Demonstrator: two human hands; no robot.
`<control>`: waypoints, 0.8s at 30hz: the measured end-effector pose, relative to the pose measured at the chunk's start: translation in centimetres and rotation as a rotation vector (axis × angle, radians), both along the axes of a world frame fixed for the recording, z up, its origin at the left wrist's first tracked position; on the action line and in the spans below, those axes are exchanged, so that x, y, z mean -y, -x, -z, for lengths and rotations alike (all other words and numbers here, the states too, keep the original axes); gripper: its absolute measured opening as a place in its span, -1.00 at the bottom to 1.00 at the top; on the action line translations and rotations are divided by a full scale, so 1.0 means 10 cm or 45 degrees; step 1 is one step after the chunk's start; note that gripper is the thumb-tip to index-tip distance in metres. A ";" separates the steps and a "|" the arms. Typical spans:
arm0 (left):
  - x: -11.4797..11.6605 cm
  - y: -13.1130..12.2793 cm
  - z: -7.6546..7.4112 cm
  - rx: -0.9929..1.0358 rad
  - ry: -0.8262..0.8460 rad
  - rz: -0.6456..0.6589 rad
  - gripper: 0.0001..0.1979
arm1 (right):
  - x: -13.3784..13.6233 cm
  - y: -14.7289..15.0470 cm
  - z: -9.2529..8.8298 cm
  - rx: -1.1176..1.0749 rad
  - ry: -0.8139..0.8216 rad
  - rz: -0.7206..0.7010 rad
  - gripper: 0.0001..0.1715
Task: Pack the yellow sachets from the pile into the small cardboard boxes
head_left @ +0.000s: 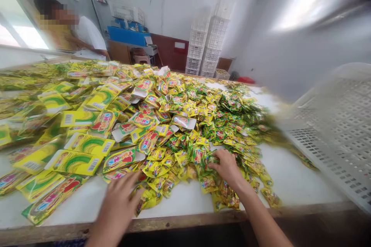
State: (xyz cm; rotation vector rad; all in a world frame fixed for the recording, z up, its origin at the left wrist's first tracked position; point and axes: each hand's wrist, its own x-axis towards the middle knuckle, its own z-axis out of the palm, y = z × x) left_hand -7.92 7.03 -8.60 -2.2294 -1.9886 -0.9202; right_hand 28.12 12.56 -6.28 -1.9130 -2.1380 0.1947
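My left hand (120, 198), a little blurred, is low over the near side of the table, its fingers apart. It is beside small yellow packets (152, 197) and printed yellow cardboard sleeves (121, 158). My right hand (227, 166) reaches into the heap of small packets, thumb and fingers bent around a small green packet (211, 159). Part of that packet is hidden by the fingers. More green packets (223, 123) and yellow ones (199, 108) are mixed in the heap around it.
A white plastic crate (327, 135) stands tilted at the right. The wooden table edge (171, 222) runs along the front. Stacked white crates (207, 46) rise by the back wall. A person in a white sleeve (91, 34) is at the far left.
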 end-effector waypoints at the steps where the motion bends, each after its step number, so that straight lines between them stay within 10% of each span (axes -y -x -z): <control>1: 0.01 -0.16 0.02 -0.051 0.039 0.022 -0.71 | 0.00 -0.01 0.02 0.006 -0.024 0.032 -0.70; 6: 0.04 -0.69 0.10 0.135 0.123 0.235 -0.58 | 0.12 -0.14 -0.07 0.024 -0.080 0.045 -0.84; 11: -0.04 -0.19 0.12 0.297 0.038 0.022 -0.73 | 0.25 0.01 -0.37 -0.334 -0.313 -0.001 -0.97; 18: -0.14 -0.09 0.11 0.233 0.195 0.095 -0.82 | 0.24 1.05 -0.05 -1.235 0.375 -0.188 -0.75; 24: 0.05 -0.19 0.10 0.243 0.374 0.138 -0.77 | 0.11 0.76 0.12 -1.422 0.543 -0.033 -0.70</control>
